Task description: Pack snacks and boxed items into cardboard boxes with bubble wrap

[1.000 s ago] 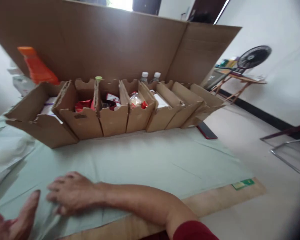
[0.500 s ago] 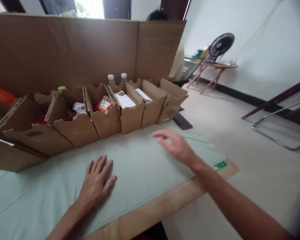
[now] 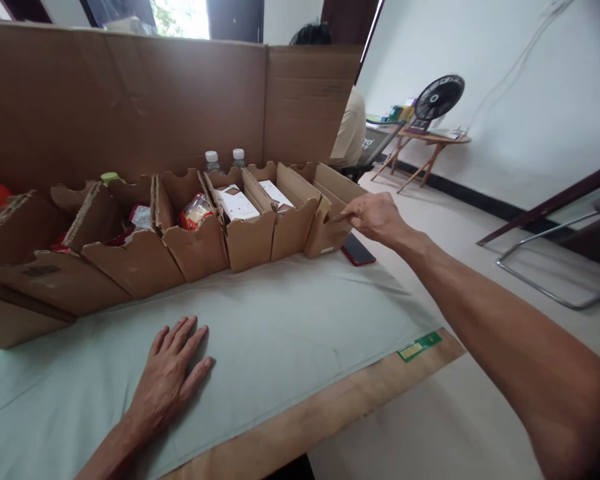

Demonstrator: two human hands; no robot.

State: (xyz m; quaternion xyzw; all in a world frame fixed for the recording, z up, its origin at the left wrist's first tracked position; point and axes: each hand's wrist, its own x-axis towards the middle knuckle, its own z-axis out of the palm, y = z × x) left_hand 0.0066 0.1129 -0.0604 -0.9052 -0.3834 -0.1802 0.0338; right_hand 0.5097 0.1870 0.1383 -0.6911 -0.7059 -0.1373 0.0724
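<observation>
My left hand [image 3: 166, 373] lies flat on the pale green cloth [image 3: 280, 333], fingers spread, holding nothing. At the right end of the row, my right hand [image 3: 379, 217] is closed at the front right corner of the last cardboard bin [image 3: 325, 233], thumb and fingers pinched around its upper edge. To the left stand more open bins. One holds a white box [image 3: 237, 202], another a white box [image 3: 277, 195], and a third a red and clear packet [image 3: 197, 211]. A dark phone with a red edge [image 3: 359, 250] lies below my right hand.
Behind the bins rises a tall cardboard panel [image 3: 180, 107], with two white-capped bottles [image 3: 211, 161] before it. A person's dark hair [image 3: 312, 35] shows above the panel. A green label [image 3: 419, 347] lies at the table's right corner. A fan [image 3: 439, 97] stands farther back.
My right hand has moved up and right from above the cloth to the last bin's edge and closed there. My left hand still rests on the cloth. The view has shifted slightly.
</observation>
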